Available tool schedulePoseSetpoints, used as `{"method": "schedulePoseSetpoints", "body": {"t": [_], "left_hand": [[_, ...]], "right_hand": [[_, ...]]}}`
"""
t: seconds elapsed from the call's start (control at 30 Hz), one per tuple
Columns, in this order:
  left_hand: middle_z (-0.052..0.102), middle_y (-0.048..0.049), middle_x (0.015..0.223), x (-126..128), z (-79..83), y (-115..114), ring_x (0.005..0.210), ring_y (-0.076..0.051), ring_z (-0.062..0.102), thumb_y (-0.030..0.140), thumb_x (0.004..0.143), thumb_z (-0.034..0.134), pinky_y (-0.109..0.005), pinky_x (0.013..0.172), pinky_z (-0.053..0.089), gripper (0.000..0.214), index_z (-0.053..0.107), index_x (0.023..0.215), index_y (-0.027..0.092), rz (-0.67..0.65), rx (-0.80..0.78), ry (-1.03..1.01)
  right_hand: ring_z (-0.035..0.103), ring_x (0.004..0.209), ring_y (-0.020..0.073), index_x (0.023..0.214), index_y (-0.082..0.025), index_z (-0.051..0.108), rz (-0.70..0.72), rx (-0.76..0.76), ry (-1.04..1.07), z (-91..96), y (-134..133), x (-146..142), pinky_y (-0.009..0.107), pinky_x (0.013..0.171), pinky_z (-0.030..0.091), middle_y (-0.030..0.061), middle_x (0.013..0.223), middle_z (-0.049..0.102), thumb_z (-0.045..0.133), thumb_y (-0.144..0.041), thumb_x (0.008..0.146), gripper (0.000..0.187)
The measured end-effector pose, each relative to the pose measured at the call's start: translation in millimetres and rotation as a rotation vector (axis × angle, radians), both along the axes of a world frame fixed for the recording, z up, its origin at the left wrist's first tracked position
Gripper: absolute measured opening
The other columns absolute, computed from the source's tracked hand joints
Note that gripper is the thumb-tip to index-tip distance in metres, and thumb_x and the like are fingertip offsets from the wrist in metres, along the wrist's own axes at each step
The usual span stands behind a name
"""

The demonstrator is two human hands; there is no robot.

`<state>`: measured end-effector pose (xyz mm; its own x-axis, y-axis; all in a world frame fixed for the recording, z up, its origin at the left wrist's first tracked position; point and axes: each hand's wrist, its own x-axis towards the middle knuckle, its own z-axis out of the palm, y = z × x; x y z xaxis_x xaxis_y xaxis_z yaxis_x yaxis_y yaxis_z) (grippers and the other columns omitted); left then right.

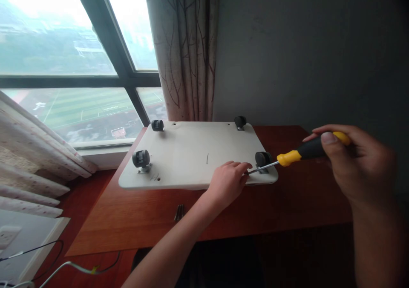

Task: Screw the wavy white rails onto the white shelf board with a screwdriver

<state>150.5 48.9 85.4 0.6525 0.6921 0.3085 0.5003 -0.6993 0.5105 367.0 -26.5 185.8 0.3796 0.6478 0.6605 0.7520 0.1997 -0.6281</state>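
A white board (191, 154) lies flat on a reddish wooden table (287, 203), with a black caster wheel at each corner. My right hand (354, 160) is closed round the black and yellow handle of a screwdriver (297, 155). Its metal shaft slants down to the left, with the tip beside the near right caster (262, 159). My left hand (228, 181) rests on the board's front edge, fingers pinched at the screwdriver's tip; what they hold there is too small to make out.
Several dark screws (179, 211) lie on the table in front of the board. A window (64, 58) and a patterned curtain (183, 49) stand behind it, a grey wall to the right. Cables (64, 266) run across the floor at lower left.
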Motion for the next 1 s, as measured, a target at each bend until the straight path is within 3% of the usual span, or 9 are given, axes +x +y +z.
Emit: {"method": "schedulePoseSetpoints", "body": {"t": [0.1, 0.23, 0.33, 0.47, 0.53, 0.6, 0.87, 1.0], "left_hand": [[0.075, -0.0035, 0.105, 0.2, 0.8, -0.5, 0.094, -0.022, 0.068, 0.02, 0.095, 0.058, -0.032, 0.078, 0.054, 0.025, 0.066, 0.119, 0.024, -0.005, 0.004, 0.002], [0.075, -0.0033, 0.104, 1.7, 1.6, -1.2, 0.094, -0.021, 0.068, 0.019, 0.095, 0.058, -0.03, 0.079, 0.053, 0.025, 0.067, 0.118, 0.024, -0.002, 0.013, 0.015], [0.075, -0.0027, 0.103, 2.3, 2.0, -2.0, 0.093, -0.021, 0.067, 0.018, 0.095, 0.057, -0.03, 0.077, 0.052, 0.026, 0.066, 0.118, 0.025, 0.008, 0.027, 0.038], [0.074, -0.0019, 0.103, 1.9, 2.2, -2.2, 0.093, -0.021, 0.067, 0.019, 0.096, 0.056, -0.03, 0.075, 0.051, 0.026, 0.066, 0.118, 0.026, 0.014, 0.041, 0.044], [0.075, -0.0017, 0.103, 1.5, 2.2, -2.1, 0.092, -0.021, 0.067, 0.02, 0.096, 0.056, -0.03, 0.075, 0.051, 0.025, 0.065, 0.118, 0.026, 0.014, 0.044, 0.042], [0.075, -0.0016, 0.103, 1.3, 2.1, -2.3, 0.092, -0.021, 0.067, 0.02, 0.096, 0.055, -0.03, 0.075, 0.05, 0.024, 0.065, 0.118, 0.025, 0.011, 0.049, 0.04], [0.074, -0.0009, 0.093, -0.7, 1.3, -5.5, 0.089, -0.021, 0.064, 0.017, 0.097, 0.051, -0.028, 0.068, 0.048, 0.023, 0.064, 0.114, 0.025, 0.004, 0.06, 0.074], [0.074, -0.0009, 0.09, -2.5, 1.0, -6.1, 0.089, -0.021, 0.064, 0.017, 0.097, 0.051, -0.027, 0.065, 0.046, 0.024, 0.064, 0.116, 0.025, 0.008, 0.063, 0.067]], "right_hand": [[0.068, 0.078, 0.018, 0.102, -0.021, 0.073, -0.004, -0.012, -0.014, 0.0, 0.4, 3.7, 0.028, 0.07, 0.051, 0.004, 0.089, 0.075, 0.064, -0.048, 0.092, 0.03], [0.064, 0.071, 0.0152, 0.097, -0.023, 0.074, -0.015, 0.003, -0.313, 11.1, -2.8, -2.7, 0.027, 0.064, 0.044, 0.0024, 0.086, 0.074, 0.064, -0.046, 0.093, 0.025], [0.056, 0.058, 0.0117, 0.091, -0.023, 0.07, 0.068, 0.015, -0.471, 24.5, -1.4, -13.7, 0.026, 0.057, 0.039, -0.0002, 0.079, 0.071, 0.065, -0.045, 0.092, 0.023], [0.065, 0.079, 0.0159, 0.106, -0.026, 0.065, 0.277, -0.146, -0.4, 36.4, 3.7, -23.1, 0.028, 0.073, 0.048, 0.0003, 0.1, 0.071, 0.062, -0.037, 0.092, 0.018], [0.068, 0.097, 0.0197, 0.121, -0.03, 0.059, 0.417, -0.23, -0.296, 38.3, 5.5, -24.3, 0.031, 0.084, 0.052, 0.001, 0.117, 0.07, 0.061, -0.031, 0.091, 0.03], [0.07, 0.098, 0.0207, 0.129, -0.032, 0.055, 0.476, -0.268, -0.242, 38.9, 7.3, -25.3, 0.032, 0.083, 0.055, 0.001, 0.119, 0.07, 0.063, -0.032, 0.09, 0.04], [0.069, 0.074, 0.0208, 0.123, -0.027, 0.063, 0.164, -0.195, -0.539, 38.9, 17.5, -33.0, 0.032, 0.07, 0.054, 0.0024, 0.092, 0.073, 0.065, -0.046, 0.09, 0.039], [0.071, 0.084, 0.022, 0.122, -0.027, 0.062, 0.252, -0.243, -0.514, 41.2, 14.5, -31.7, 0.032, 0.071, 0.054, 0.0036, 0.105, 0.073, 0.061, -0.038, 0.091, 0.033]]}}
